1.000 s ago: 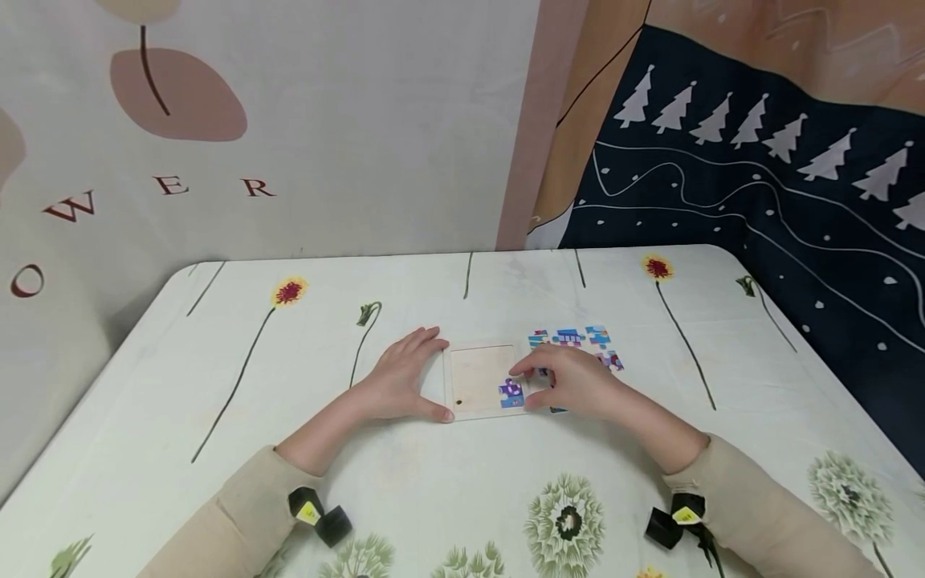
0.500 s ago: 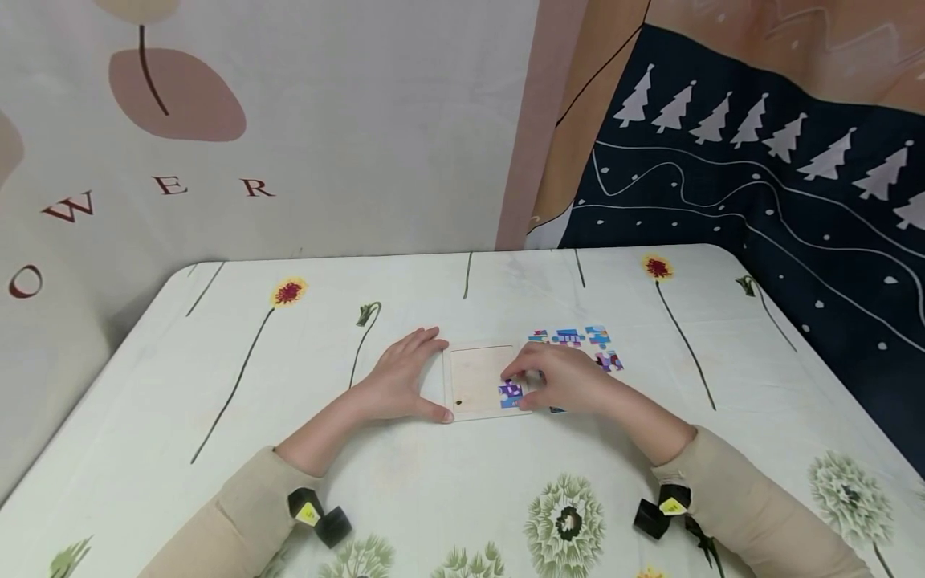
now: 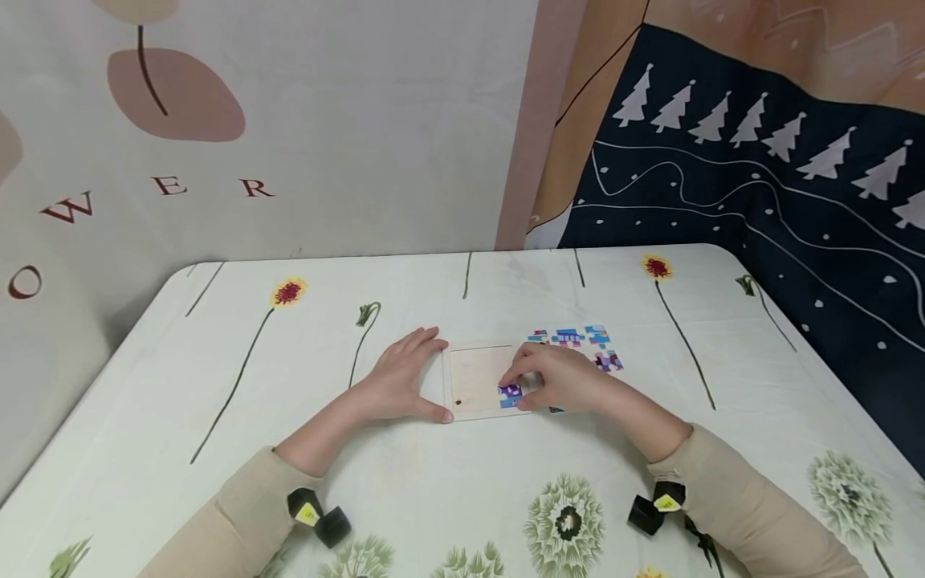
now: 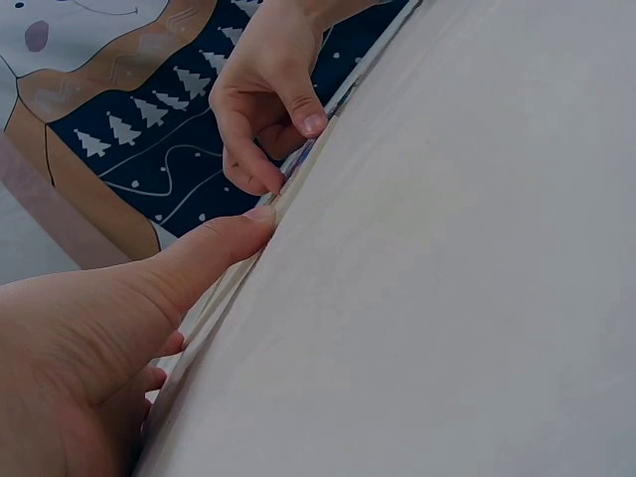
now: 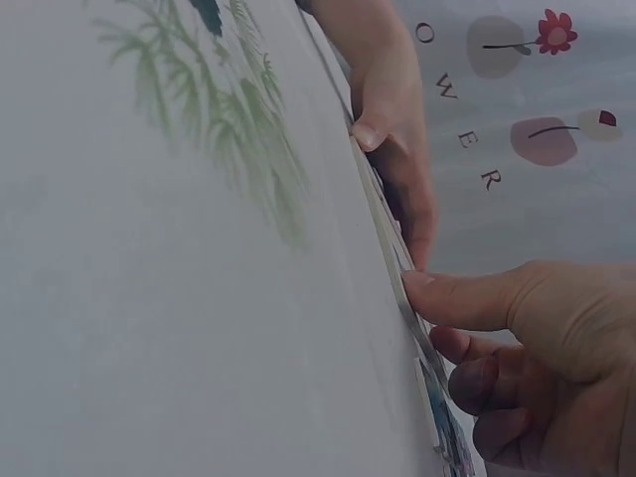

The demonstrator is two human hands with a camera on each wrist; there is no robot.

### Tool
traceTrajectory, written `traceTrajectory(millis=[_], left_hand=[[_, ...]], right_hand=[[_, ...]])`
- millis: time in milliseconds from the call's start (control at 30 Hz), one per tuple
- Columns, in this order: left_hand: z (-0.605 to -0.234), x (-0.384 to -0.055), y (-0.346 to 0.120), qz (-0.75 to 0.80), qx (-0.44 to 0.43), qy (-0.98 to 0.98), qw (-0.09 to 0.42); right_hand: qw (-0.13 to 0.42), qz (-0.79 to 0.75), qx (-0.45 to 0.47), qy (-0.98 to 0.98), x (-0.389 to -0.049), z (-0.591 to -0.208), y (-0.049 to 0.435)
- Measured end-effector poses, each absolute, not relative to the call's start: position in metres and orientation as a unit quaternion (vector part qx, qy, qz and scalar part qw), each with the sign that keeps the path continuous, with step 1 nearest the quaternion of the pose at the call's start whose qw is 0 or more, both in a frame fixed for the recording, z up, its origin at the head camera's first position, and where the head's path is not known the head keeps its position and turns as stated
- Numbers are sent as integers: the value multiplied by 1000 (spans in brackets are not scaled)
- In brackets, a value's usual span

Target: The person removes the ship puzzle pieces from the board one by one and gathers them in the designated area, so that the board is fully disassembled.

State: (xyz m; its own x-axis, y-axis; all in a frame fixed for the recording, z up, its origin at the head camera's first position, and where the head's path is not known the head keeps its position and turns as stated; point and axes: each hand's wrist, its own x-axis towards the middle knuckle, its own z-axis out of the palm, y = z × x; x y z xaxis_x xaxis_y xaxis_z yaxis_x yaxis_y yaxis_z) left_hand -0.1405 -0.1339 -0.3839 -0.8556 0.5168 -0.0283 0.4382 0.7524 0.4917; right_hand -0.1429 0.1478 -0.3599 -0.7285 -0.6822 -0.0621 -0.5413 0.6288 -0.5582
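A flat pale wooden puzzle board lies on the table, mostly bare inside its rim. My left hand rests along the board's left side, thumb at the near corner and fingers spread toward the far one. A purple and blue puzzle piece sits in the board's near right corner. My right hand has index finger and thumb bent around this piece, the index fingertip over its upper edge. The left wrist view shows the right hand's fingertips close at the board, with a sliver of purple between them.
Several loose puzzle pieces lie on the flower-printed tablecloth to the right of and behind the right hand, another farther right. Part of this group is hidden under the hand. A printed cloth wall rises behind the table.
My right hand has shifted slightly left, its index finger coming down over the top of the piece in the corner. My left hand has stayed at the board's left side.
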Motion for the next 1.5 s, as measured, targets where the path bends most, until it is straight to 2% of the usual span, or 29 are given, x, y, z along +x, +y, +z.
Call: traceTrajectory(millis=[533,1500], left_hand=[[-384,-140,-136,249,258,930,83],[-382,-141,-135,247,261,930,81]], right_hand=[[164,-311,-318,881,-140,-358,145],[108,-362,-312,872,-130,-367,154]])
